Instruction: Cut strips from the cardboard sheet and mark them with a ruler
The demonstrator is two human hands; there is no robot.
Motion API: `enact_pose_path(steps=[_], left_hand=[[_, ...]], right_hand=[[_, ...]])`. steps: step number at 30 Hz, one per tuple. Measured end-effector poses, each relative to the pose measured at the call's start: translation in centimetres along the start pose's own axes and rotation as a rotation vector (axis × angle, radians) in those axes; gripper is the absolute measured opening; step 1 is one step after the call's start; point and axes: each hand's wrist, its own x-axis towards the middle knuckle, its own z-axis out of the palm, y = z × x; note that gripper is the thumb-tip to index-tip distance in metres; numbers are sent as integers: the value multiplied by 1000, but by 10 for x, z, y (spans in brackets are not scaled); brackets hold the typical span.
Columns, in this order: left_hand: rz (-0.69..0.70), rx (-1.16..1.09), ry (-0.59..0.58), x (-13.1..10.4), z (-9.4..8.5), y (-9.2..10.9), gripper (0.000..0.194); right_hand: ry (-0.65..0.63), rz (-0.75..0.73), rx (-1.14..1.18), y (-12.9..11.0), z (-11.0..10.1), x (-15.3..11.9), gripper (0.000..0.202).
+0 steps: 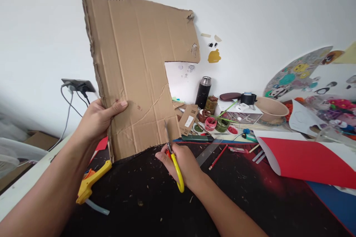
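Cardboard (139,63): brown, creased, notched, raised | yellow-handled scissors (175,164): at lower edge

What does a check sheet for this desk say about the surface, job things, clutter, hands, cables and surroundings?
Surface: dark table with small scraps on it
Job's things: creased cardboard, held up; scissors at its lower edge
Clutter: glue gun, pencil, flask, red paper
Hands: left hand grips cardboard; right hand holds scissors
Cables: several cables at a socket, left
Surroundings: white wall with a yellow patch
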Motion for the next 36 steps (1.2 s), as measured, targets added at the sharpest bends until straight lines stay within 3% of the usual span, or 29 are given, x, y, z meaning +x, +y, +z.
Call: enact_pose_path(steps=[13,24,36], left_hand=[[20,5,15,2,0,-6,34],[24,-72,69,5,3,-10,52],[23,-25,48,-1,4,-5,37]], right_hand=[[12,31,-81,1,1,2,31],[35,45,-204,0,3,2,32],[68,52,-309,-1,8,2,31]])
